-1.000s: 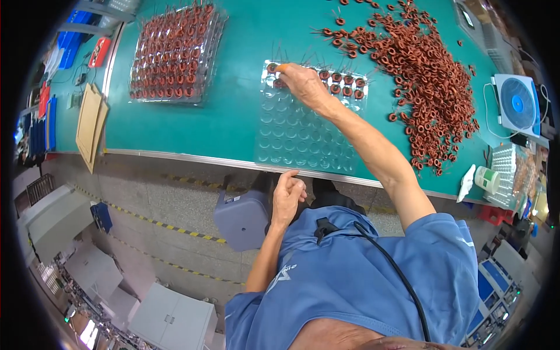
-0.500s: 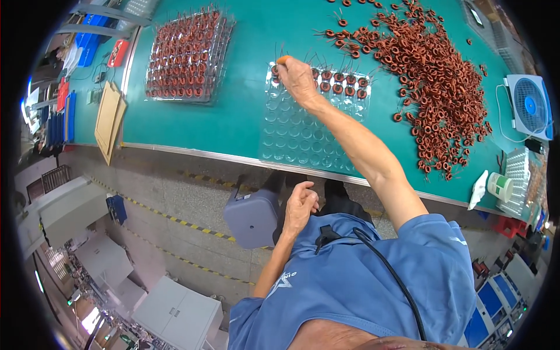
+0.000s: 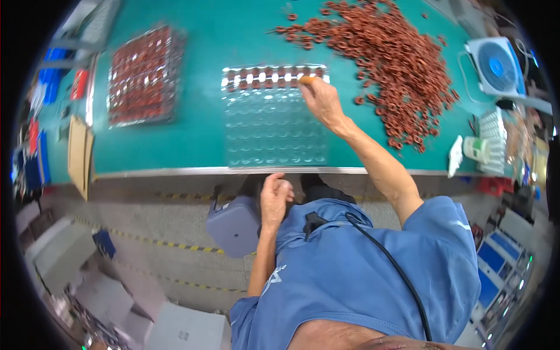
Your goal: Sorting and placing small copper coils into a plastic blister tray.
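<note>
My right hand point(image 3: 322, 104) reaches over the clear plastic tray point(image 3: 274, 131), with its fingers pressed together at the right part of the filled rows. A fingertip wears an orange cover point(image 3: 306, 80); whether a coil is pinched beneath it is hidden. Copper-red ring coils point(image 3: 255, 80) with wire leads fill the two far rows of the tray's round pockets. The nearer pockets hold no coils. My left hand point(image 3: 275, 198) hovers just off the table's front edge, fingers loosely bent and partly apart, with nothing visible in it.
A big heap of loose ring coils point(image 3: 396, 70) spreads at the right. Stacked filled trays point(image 3: 146, 76) lie at the left, beside cardboard sheets point(image 3: 79, 149). A blue fan point(image 3: 496, 65), a white tub point(image 3: 476, 149) and a white rack point(image 3: 493, 137) stand at the far right. A stool point(image 3: 234, 226) is below the table.
My right hand has moved from the left end of the filled rows to their right part. My left hand stays near the table edge. The whole view has shifted and turned slightly.
</note>
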Demonstrator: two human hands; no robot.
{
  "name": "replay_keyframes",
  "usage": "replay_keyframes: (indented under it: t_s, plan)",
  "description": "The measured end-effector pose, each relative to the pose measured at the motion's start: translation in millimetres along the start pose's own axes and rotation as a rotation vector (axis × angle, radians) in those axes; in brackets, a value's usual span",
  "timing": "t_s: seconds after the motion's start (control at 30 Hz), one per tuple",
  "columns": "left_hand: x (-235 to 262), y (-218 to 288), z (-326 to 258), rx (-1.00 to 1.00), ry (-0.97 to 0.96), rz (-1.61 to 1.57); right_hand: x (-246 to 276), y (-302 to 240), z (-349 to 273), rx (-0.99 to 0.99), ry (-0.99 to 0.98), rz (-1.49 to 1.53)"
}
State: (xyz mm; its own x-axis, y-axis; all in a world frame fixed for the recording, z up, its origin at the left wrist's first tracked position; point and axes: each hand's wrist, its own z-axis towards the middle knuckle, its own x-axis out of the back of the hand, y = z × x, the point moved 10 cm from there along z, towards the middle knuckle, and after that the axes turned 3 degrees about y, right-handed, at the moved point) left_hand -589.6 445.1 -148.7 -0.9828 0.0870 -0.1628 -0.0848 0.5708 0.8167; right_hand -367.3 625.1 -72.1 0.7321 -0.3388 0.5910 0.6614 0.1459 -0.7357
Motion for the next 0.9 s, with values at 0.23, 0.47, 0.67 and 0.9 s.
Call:
replay_keyframes:
  t_s: [0.23, 0.47, 0.67, 0.9]
  plan:
    - [38, 64, 81, -0.235, 0.201, 0.341, 118, 97, -59, 0.072, -0.058, -0.542]
    - [47, 152, 173, -0.706, 0.488, 0.968, 82, 91, -74, 0.221, -0.256, -0.732]
    - [26, 165, 204, -0.698, 0.563, 1.215, 82, 91, -81, 0.202, -0.277, -0.71]
    - [27, 174, 217, -0.702, 0.5, 1.188, 78, 87, -82, 0.188, -0.268, -0.695]
